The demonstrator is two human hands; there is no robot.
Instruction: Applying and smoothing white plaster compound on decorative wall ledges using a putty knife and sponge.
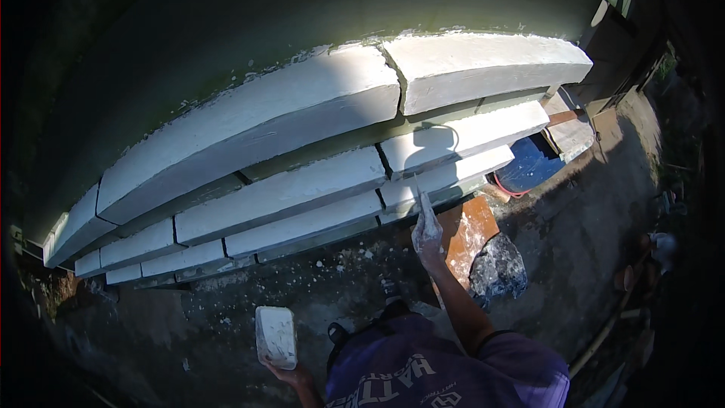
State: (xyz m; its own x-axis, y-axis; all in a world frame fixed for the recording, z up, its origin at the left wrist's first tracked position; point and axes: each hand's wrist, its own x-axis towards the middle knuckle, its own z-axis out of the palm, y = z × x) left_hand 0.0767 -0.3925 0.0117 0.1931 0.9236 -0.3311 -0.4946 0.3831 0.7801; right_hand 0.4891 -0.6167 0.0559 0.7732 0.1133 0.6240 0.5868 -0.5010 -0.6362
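My left hand (pixel 287 372) grips the edge of a white rectangular plastic tub (pixel 276 336), its inside smeared with pale paste. Out in front, my right hand (pixel 428 236) is coated in white and closed around a thin-bladed tool (pixel 417 183), whose kind I cannot make out for certain. The blade points up at the lowest white ledge (pixel 453 175), and whether it touches is unclear. Above that run a middle ledge (pixel 287 185) and a wide upper ledge (pixel 491 60), all white-coated and split by dark vertical gaps. My shadow falls across the ledges.
Right of my right hand lie a brown board (pixel 472 230) splashed with white and a crumpled dark plastic sheet (pixel 498 268). A blue tub (pixel 532 166) with a red rim stands beyond them. White spatters dot the dark floor (pixel 325 279). A greenish wall (pixel 302 7) rises behind the ledges.
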